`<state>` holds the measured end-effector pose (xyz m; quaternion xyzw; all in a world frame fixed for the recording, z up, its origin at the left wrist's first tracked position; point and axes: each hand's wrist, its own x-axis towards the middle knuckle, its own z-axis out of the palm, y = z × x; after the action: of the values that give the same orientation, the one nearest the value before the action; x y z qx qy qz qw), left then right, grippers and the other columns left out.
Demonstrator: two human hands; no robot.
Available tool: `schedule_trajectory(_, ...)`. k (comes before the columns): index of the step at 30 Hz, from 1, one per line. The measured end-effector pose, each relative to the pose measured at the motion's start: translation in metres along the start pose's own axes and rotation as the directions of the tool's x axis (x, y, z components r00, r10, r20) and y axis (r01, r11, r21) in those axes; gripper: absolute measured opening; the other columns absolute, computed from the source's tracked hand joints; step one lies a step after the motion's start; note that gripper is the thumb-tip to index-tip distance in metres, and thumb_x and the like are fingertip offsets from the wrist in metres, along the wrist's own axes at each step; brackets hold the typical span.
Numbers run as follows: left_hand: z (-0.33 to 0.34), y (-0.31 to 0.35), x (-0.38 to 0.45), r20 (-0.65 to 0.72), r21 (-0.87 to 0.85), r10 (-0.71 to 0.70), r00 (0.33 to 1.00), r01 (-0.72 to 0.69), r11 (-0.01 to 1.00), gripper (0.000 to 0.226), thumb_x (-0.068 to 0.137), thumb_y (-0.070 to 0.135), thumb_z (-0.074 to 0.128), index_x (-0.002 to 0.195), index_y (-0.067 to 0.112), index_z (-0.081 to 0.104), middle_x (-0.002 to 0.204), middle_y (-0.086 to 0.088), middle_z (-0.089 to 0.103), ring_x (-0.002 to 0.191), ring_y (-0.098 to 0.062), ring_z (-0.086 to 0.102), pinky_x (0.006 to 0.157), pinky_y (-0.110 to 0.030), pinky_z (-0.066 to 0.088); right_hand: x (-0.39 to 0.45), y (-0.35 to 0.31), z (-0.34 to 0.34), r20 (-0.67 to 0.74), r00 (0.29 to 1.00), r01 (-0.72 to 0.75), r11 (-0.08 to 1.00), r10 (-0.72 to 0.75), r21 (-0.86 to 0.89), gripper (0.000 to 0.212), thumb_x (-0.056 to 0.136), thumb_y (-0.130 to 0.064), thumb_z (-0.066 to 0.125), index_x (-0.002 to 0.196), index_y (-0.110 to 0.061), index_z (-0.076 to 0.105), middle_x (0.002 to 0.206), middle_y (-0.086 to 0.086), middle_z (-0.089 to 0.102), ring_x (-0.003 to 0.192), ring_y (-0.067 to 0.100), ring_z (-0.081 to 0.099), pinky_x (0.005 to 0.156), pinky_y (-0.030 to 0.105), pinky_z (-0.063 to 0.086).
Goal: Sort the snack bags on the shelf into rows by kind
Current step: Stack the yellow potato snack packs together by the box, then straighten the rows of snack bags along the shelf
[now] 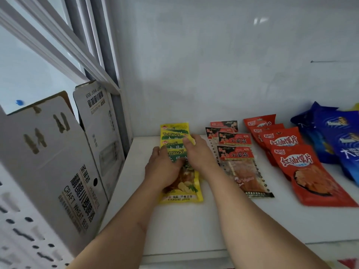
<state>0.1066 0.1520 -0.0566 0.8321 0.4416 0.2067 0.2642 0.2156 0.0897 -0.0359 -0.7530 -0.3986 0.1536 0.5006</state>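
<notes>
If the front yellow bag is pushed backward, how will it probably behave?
The front yellow bag looks thin and flat, so it is probably light and floppy. Its glossy film may slide easily on the smooth white shelf, or ride onto the overlapping yellow bags behind.

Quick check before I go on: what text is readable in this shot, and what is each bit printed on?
"TuDouSi": yellow bags
"TIANQINFOODS", roughly; small: front yellow bag
"小面筋": clear-windowed red-and-black bags
"红油馍片": red bags
"CRAFT WHEAT BEER": white carton
Blue bags: lettering cut off and blurred, unreadable.
Fine print on all bags: too small to read.
</notes>
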Motion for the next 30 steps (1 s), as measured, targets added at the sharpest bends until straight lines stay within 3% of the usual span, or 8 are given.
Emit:
schedule_trajectory(4,-0.006,0.025,-0.007,-0.124,0.096,0.043,0.991,-0.031,0.995,0.067,0.093,0.052,0.055,0.147,0.015,0.039,0.154,-0.009,0.032,0.141,-0.031,0.032,0.111,-0.043,0.032,-0.009,-0.010,-0.033,0.008,0.997,0.075,0.997,-0.075,-0.011,0.051,0.104,-0.038,0.044,0.149,-0.014,0.041,0.153,0.005,0.043,0.139,0.020,0.042,0.108,0.029,0.033)
schedule_trajectory(8,0.010,0.076,-0.026,-0.136,-0.058,0.124,0.983,-0.133,0.989,0.073,0.097,0.040,0.057,0.155,0.009,0.026,0.165,-0.011,0.014,0.152,-0.025,0.012,0.120,-0.032,0.016,-0.017,0.000,-0.083,-0.132,0.980,0.141,0.988,-0.148,-0.058,0.041,0.103,-0.032,0.049,0.139,-0.013,0.054,0.138,0.003,0.057,0.128,0.019,0.052,0.103,0.028,0.039)
schedule_trajectory(12,0.043,0.120,-0.039,-0.001,-0.339,0.064,0.998,-0.060,0.939,0.057,0.096,0.032,0.060,0.146,0.013,0.041,0.152,-0.006,0.037,0.143,-0.023,0.034,0.113,-0.028,0.028,-0.019,0.044,-0.124,-0.274,0.958,0.063,0.994,-0.084,-0.084,0.037,0.097,-0.041,0.052,0.126,-0.021,0.063,0.120,-0.005,0.064,0.114,0.015,0.059,0.099,0.032,0.046)
schedule_trajectory(17,0.069,0.141,-0.037,0.086,-0.428,-0.085,0.993,0.114,0.897,0.076,0.090,0.047,0.060,0.153,0.016,0.031,0.155,-0.007,0.039,0.141,-0.029,0.039,0.114,-0.045,0.036,-0.007,0.095,-0.141,-0.141,0.989,-0.044,0.998,0.039,-0.033,0.069,0.079,-0.080,0.038,0.137,-0.043,0.045,0.138,-0.009,0.057,0.125,0.016,0.057,0.104,0.048,0.048)
schedule_trajectory(22,0.074,0.151,-0.021,0.097,-0.442,-0.154,0.983,0.181,0.878,0.071,0.094,0.054,0.056,0.149,0.014,0.035,0.150,-0.009,0.048,0.139,-0.031,0.043,0.112,-0.040,0.038,-0.014,0.090,-0.152,-0.067,0.998,0.009,0.999,-0.007,0.039,0.040,0.102,-0.047,0.043,0.141,-0.036,0.042,0.128,-0.018,0.046,0.123,0.006,0.045,0.099,0.025,0.033)
schedule_trajectory(24,0.076,0.154,-0.016,0.119,-0.469,-0.156,0.981,0.194,0.861,0.076,0.094,0.058,0.054,0.152,0.014,0.032,0.151,-0.007,0.048,0.139,-0.030,0.043,0.110,-0.037,0.038,-0.013,0.089,-0.155,-0.043,0.999,0.005,0.998,-0.002,0.065,0.042,0.104,-0.045,0.041,0.144,-0.035,0.038,0.124,-0.016,0.041,0.119,0.004,0.040,0.099,0.025,0.030)
schedule_trajectory(28,0.080,0.154,-0.011,0.146,-0.515,-0.149,0.978,0.204,0.832,0.086,0.096,0.058,0.052,0.160,0.014,0.014,0.160,-0.006,0.034,0.143,-0.025,0.038,0.105,-0.035,0.037,-0.003,0.093,-0.149,-0.028,0.999,-0.017,0.996,0.020,0.086,0.016,0.101,-0.051,0.042,0.114,-0.048,0.050,0.126,-0.012,0.054,0.121,0.012,0.053,0.106,0.036,0.042)
schedule_trajectory(30,0.082,0.151,-0.010,0.119,-0.507,-0.128,0.985,0.171,0.845,0.077,0.098,0.052,0.052,0.156,0.012,0.022,0.153,-0.005,0.045,0.128,-0.019,0.051,0.092,-0.026,0.038,0.001,0.095,-0.146,-0.004,1.000,0.000,0.996,0.000,0.095,0.033,0.100,-0.054,0.042,0.126,-0.035,0.053,0.125,-0.012,0.053,0.119,0.010,0.053,0.103,0.035,0.044)
